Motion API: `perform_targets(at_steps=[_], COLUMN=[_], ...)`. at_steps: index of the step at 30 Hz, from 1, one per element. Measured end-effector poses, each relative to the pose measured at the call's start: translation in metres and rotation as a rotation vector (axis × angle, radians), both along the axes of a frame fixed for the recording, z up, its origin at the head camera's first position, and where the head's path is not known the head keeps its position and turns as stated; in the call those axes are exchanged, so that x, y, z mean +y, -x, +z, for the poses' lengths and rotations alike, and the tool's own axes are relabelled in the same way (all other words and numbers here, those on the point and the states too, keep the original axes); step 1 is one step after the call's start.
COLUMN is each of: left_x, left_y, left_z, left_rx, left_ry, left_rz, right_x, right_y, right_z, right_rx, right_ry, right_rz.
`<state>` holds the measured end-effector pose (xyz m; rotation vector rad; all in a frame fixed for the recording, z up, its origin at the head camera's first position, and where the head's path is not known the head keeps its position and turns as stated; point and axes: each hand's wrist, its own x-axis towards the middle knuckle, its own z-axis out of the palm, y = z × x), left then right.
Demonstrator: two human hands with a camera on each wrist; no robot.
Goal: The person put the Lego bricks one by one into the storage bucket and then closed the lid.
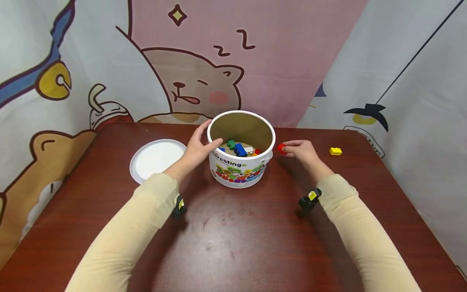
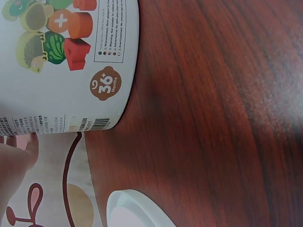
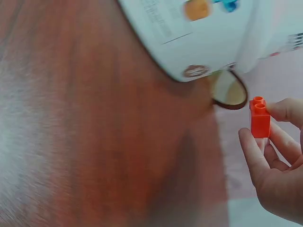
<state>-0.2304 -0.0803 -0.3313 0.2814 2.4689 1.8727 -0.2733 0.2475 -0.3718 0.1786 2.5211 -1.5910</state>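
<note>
A white plastic bucket [image 1: 238,182] with printed lettering and toy pictures stands upright, with several coloured bricks in the bottom, a blue brick [image 1: 240,150] and a green brick [image 1: 231,144] among them. My left hand [image 1: 200,150] grips its left side, thumb lapping over the rim and fingers along the outer wall. Just right of the bucket, my right hand [image 1: 300,151] pinches a small red brick [image 3: 260,121] between thumb and fingers. Two studs on that brick face up in the right wrist view.
A round white lid [image 1: 157,160] lies on the brown wooden table [image 1: 233,243], left of the bucket. Toward the right edge sits a yellow brick [image 1: 335,151]. Behind the table hangs a cartoon-printed cloth [image 1: 292,61].
</note>
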Motion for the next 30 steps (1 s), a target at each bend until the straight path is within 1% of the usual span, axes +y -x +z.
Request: perform_targets(at_steps=[3,4,6,9,11,17,21,24,30], left_x=[0.001,0.001,0.000,-0.003,-0.005,-0.006,-0.006,-0.005,-0.003], left_y=[-0.010,-0.010,-0.004,0.007,0.015,0.015,0.014,0.014,0.014], left_z=[0.011,0.011,0.002,-0.013,-0.023,-0.021,-0.020,-0.020,-0.022], left_rx=[-0.003,-0.005,0.003,0.024,0.037,0.041,0.040,0.039,0.031], left_ry=[0.020,0.013,-0.002,-0.009,0.002,0.061,0.074,0.067,0.053], left_rz=[0.003,0.002,0.000,0.005,0.012,0.032,0.036,0.034,0.029], right_x=[0.001,0.001,0.001,-0.001,-0.004,-0.017,-0.030,-0.042,-0.073], right_y=[-0.004,-0.004,-0.005,-0.007,-0.008,-0.012,-0.014,-0.014,-0.015], right_z=[0.017,0.022,0.033,0.048,0.059,0.084,0.094,0.098,0.099], right_rx=[0.006,0.009,0.016,0.017,0.023,0.100,0.140,0.157,0.142], right_ry=[0.021,0.029,0.047,0.040,0.049,0.091,0.101,0.070,-0.063], right_rz=[0.002,0.003,0.006,0.006,0.007,0.034,0.077,0.109,0.156])
